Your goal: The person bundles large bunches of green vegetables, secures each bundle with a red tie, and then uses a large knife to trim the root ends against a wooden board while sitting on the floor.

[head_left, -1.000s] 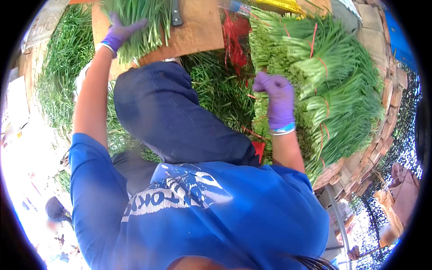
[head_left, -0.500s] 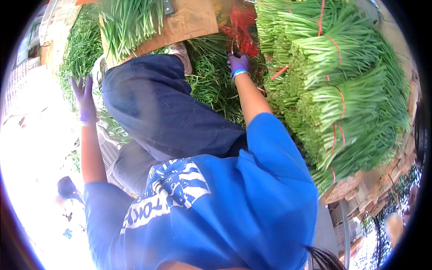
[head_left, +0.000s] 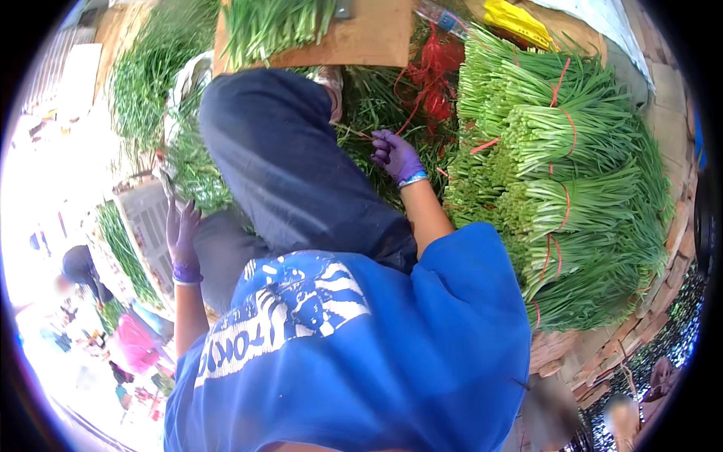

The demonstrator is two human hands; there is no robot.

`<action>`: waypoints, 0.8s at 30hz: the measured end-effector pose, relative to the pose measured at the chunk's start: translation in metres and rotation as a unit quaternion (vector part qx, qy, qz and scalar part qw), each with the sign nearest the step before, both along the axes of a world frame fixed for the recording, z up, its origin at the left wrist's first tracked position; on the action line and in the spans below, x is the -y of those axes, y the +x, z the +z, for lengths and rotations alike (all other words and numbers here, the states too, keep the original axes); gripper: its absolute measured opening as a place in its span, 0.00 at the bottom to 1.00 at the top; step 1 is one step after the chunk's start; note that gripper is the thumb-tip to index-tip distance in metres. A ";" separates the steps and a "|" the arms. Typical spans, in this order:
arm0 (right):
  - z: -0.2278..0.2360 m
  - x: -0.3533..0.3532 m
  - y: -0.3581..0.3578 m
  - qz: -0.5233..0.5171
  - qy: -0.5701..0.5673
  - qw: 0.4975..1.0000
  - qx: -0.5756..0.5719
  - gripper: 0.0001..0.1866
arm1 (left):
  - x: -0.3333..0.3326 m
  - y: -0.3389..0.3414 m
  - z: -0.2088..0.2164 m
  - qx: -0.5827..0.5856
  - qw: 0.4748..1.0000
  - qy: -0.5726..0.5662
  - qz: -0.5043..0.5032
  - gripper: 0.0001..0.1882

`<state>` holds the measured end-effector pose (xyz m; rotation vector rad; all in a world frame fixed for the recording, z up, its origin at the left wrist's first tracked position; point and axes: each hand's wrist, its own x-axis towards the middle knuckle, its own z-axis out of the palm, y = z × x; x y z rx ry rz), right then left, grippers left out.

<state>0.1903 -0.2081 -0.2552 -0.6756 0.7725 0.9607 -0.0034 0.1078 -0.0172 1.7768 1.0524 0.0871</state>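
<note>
My right hand (head_left: 397, 156), in a purple glove, is closed, and a thin red tie string (head_left: 410, 119) runs from its fingers up to a tangle of red strings (head_left: 438, 71). To its right are stacked bundles of long green chives (head_left: 572, 128), bound with red ties. My left hand (head_left: 183, 233), also gloved in purple, is raised with its fingers apart and holds nothing. It is beside a light plastic crate (head_left: 145, 218) and my bent leg.
A wooden board (head_left: 369, 38) at the top carries loose chives (head_left: 279, 30) and part of a dark object. Loose green leaves (head_left: 199, 166) are strewn on the left. A yellow packet (head_left: 520, 22) is past the bundles. Bricks (head_left: 655, 290) edge the right.
My right hand has come back from the red tangle, drawing a string toward me. My left hand has moved nearer my body. The view has shifted.
</note>
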 end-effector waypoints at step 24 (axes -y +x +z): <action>0.241 -0.072 -0.055 0.433 0.209 0.795 0.370 0.11 | 0.075 0.066 0.001 0.240 0.791 -0.532 -0.184 0.31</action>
